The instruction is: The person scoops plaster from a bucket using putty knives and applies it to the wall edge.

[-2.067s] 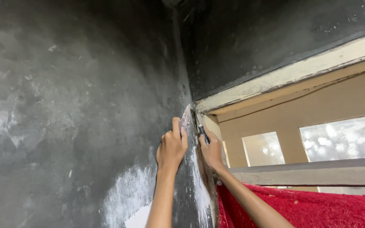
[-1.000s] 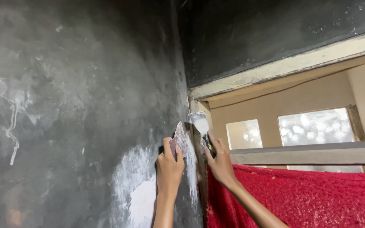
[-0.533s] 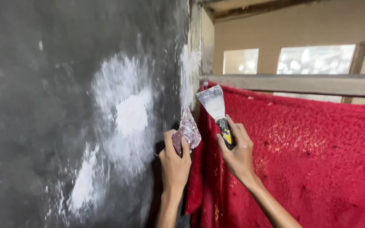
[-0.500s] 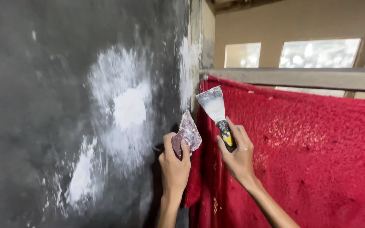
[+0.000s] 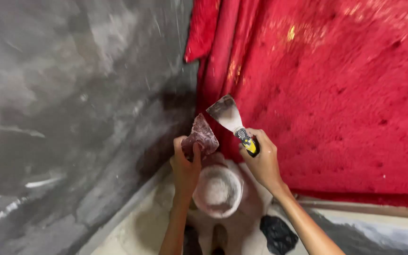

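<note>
Head view: my right hand [image 5: 263, 160] clamps the putty knife [image 5: 234, 125], its plaster-smeared blade tilted up beside the crusted scraper [image 5: 201, 136] gripped in my left hand [image 5: 185, 165], above the white bucket [image 5: 218, 191], close to the dark wall [image 5: 72, 118] and red cloth [image 5: 336, 94].

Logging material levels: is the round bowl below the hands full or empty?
Not empty: the bowl holds a pale, powdery-looking mass across its inside, reaching near the rim. Depth cannot be told from this blurred top view.

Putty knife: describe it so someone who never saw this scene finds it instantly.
Start at the red cloth hanging on the right, beside the dark wall. In front of its lower left part, the right hand grips the putty knife, blade pointing up-left. It has a broad, white-smeared metal blade and a black-and-yellow handle, unlike the reddish pad in the left hand.
</note>
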